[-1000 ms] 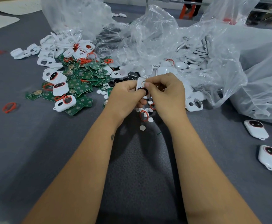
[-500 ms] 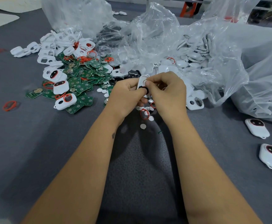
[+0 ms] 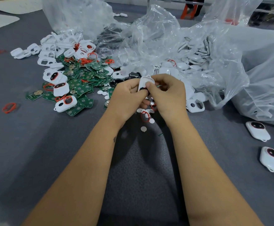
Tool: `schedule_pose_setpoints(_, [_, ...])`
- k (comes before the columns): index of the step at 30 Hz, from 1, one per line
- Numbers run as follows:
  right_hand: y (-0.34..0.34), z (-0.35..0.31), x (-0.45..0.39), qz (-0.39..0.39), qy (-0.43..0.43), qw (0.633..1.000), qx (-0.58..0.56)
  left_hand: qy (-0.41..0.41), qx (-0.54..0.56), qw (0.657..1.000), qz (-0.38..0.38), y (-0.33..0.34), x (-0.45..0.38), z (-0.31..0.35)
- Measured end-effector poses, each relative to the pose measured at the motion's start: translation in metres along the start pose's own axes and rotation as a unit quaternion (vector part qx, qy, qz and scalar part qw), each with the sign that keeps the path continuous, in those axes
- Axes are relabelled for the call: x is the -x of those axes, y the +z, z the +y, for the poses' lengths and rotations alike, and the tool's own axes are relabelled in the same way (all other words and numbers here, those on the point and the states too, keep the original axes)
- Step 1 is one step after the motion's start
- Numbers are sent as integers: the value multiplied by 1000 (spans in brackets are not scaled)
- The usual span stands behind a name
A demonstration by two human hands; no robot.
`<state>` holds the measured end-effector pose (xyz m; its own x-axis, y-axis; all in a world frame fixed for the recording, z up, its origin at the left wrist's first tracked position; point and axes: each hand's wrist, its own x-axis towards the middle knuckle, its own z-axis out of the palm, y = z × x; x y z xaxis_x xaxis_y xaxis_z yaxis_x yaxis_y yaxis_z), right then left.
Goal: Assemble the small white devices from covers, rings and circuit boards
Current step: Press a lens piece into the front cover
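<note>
White cover: a white cover (image 3: 145, 82) is being held up above the grey table (image 3: 35, 152), between both hands, just in front of the parts pile.
Dark insert: a small black piece (image 3: 143, 88) is sitting at the cover's lower edge; whether it is seated or loose cannot be told.
Left hand: the left hand (image 3: 126, 98) is gripping the cover from the left, fingers curled around its edge, likely to steady it as a base.
Right hand: the right hand (image 3: 168, 97) is pinching at the cover and black piece with thumb and forefinger, apparently pressing the insert home.
Loose parts below: a red ring (image 3: 145, 116) and white discs (image 3: 143, 129) are lying on the table directly under the hands, within easy reach.
Supply pile: green circuit boards (image 3: 82, 85) and empty covers (image 3: 48, 54) are lying heaped to the left.
Finished units: two closed devices (image 3: 258, 131) are lying well apart on the right, probably set aside as done.
Plastic bags: clear bags (image 3: 157, 38) are spilling further white shells behind.
Hidden: the cover's inner face and most fingertips are being masked by the hands; a third device at the right edge is cut off.
</note>
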<state>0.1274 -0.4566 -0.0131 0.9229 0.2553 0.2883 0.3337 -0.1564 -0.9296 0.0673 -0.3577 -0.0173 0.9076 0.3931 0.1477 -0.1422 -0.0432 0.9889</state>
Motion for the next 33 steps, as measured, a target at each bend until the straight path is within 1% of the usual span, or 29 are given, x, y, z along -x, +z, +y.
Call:
schedule_pose_setpoints(8, [-2,-5,2,4,-20,1000,-17,-18,-6,1000,3,1,-2,-2])
schedule_pose_setpoints(11, [-2,-7,3,8,-15,999,-44,-23,8,1000,5,2,-2,-1])
schedule_pose_setpoints(15, [-2,-7,4,7,-9,999,-47,-37,37,999,1,3,-2,0])
schedule_pose_setpoints(20, [-3,-6,2,-9,3,999,-52,-79,85,993,-14,4,-2,2])
schedule_pose_setpoints(25, [-2,-4,2,-7,23,998,-61,-129,172,976,-20,1,-3,6])
schedule_pose_setpoints(30, [-4,-4,1,20,33,994,-100,-177,269,947,19,0,-2,13])
schedule_pose_setpoints(33, [-6,-3,-1,47,46,993,-98,-169,305,936,41,-5,-2,17])
